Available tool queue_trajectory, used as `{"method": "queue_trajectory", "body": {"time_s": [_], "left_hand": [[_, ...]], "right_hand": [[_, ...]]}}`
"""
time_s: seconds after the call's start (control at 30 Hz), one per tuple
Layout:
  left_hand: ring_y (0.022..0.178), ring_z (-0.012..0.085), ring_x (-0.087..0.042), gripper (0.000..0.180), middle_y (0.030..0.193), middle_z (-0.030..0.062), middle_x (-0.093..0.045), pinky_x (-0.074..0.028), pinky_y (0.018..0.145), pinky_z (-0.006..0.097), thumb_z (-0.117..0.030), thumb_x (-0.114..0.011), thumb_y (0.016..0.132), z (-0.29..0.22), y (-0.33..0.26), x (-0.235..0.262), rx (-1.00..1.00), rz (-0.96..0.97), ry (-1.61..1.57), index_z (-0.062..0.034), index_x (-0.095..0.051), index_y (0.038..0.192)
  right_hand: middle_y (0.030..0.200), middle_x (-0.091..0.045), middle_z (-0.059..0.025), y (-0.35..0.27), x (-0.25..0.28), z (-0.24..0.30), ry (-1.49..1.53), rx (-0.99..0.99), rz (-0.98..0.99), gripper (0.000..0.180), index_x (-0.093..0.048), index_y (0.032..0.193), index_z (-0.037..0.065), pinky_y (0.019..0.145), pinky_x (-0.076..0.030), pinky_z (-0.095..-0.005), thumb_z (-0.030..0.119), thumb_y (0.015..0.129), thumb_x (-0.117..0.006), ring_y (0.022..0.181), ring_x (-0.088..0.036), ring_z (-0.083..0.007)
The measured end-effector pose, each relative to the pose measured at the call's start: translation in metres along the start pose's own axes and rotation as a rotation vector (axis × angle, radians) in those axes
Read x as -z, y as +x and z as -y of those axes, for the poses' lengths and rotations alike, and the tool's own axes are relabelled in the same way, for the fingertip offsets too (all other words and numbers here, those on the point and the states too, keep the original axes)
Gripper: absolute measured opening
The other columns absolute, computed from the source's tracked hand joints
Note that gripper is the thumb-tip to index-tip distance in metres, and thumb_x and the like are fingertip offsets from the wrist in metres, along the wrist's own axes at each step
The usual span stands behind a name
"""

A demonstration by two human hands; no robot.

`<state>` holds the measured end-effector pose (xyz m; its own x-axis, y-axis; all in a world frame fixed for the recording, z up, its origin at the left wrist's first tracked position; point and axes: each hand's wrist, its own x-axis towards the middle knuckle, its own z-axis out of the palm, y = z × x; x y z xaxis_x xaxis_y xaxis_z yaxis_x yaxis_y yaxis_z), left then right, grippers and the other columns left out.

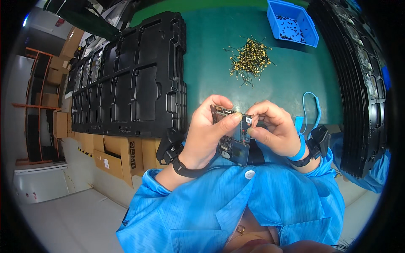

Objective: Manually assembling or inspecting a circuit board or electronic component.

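A dark circuit board (237, 152) with a round silvery part and a small white label hangs tilted in front of my chest. My left hand (205, 131) grips it along its upper left side, the thumb lying across its top edge. At the board's upper right corner is my right hand (275, 130), its thumb and fingertips closed in a pinch. Whatever sits between those fingertips is too small to make out. Beyond both hands, a loose pile of thin black cables with gold-coloured ends (251, 58) lies on the green mat (204, 55).
A blue bin (272, 20) holding small black pieces stands at the back right. Stacked black trays (145, 86) flank the mat on the left, with another tray stack (352, 80) on the right. A blue coiled cord (317, 110) runs beside my right wrist. Cardboard boxes (112, 162) stand lower left.
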<state>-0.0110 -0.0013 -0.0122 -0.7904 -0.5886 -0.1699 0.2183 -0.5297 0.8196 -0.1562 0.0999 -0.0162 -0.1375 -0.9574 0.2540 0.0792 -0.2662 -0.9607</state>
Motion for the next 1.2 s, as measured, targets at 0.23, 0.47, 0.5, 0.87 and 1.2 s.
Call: {"method": "queue_trajectory", "body": {"time_s": [0.23, 0.47, 0.5, 0.87, 1.2], "left_hand": [[0.074, 0.0064, -0.055, 0.025, 0.082, 0.0013, -0.056, -0.045, 0.065, 0.021, -0.017, -0.060, 0.085, 0.000, 0.001, -0.006, 0.013, -0.058, -0.099, -0.0056, -0.045, 0.102], [0.081, 0.0079, -0.055, 0.024, 0.091, 0.0013, -0.053, -0.047, 0.070, 0.024, -0.027, -0.044, 0.093, 0.014, 0.003, -0.006, 0.085, 0.011, -0.300, -0.0072, -0.044, 0.108], [0.082, 0.0085, -0.055, 0.025, 0.092, 0.0014, -0.052, -0.048, 0.071, 0.024, -0.028, -0.042, 0.094, 0.014, 0.003, -0.005, 0.125, 0.058, -0.351, -0.0075, -0.044, 0.109], [0.077, 0.0160, -0.056, 0.036, 0.092, 0.0077, -0.055, -0.046, 0.065, 0.027, -0.030, -0.035, 0.095, 0.009, -0.006, -0.033, 0.286, -0.110, -0.112, -0.0011, -0.050, 0.109], [0.087, 0.0208, -0.061, 0.040, 0.092, 0.0143, -0.060, -0.047, 0.074, 0.029, -0.011, -0.062, 0.079, -0.033, -0.029, -0.003, -0.234, 0.214, 1.108, -0.0008, -0.048, 0.115]], "right_hand": [[0.093, -0.056, -0.0051, 0.005, 0.008, -0.004, -0.038, 0.087, -0.043, 0.031, -0.049, 0.109, -0.001, 0.074, -0.045, -0.0252, 0.001, 0.080, -0.059, 0.082, -0.055, -0.0110], [0.109, -0.051, -0.0143, 0.028, 0.014, -0.009, -0.393, 0.236, 0.071, 0.046, -0.053, 0.111, 0.001, 0.090, -0.038, -0.0364, 0.027, 0.075, -0.063, 0.104, -0.049, -0.0275], [0.109, -0.051, -0.0146, 0.031, 0.015, -0.015, -0.342, 0.231, 0.126, 0.057, -0.054, 0.111, 0.000, 0.091, -0.037, -0.0381, 0.044, 0.077, -0.062, 0.105, -0.049, -0.0281], [0.103, -0.056, -0.0112, 0.038, 0.030, -0.028, -0.083, 0.369, 0.277, 0.020, -0.060, 0.079, 0.004, 0.083, -0.042, -0.0355, 0.009, 0.065, -0.073, 0.095, -0.053, -0.0235], [0.079, -0.058, -0.0063, 0.010, -0.007, -0.015, -0.206, 0.135, -0.133, 0.017, -0.057, 0.072, 0.004, 0.066, -0.044, -0.0271, 0.003, 0.067, -0.073, 0.074, -0.056, -0.0158]]}}
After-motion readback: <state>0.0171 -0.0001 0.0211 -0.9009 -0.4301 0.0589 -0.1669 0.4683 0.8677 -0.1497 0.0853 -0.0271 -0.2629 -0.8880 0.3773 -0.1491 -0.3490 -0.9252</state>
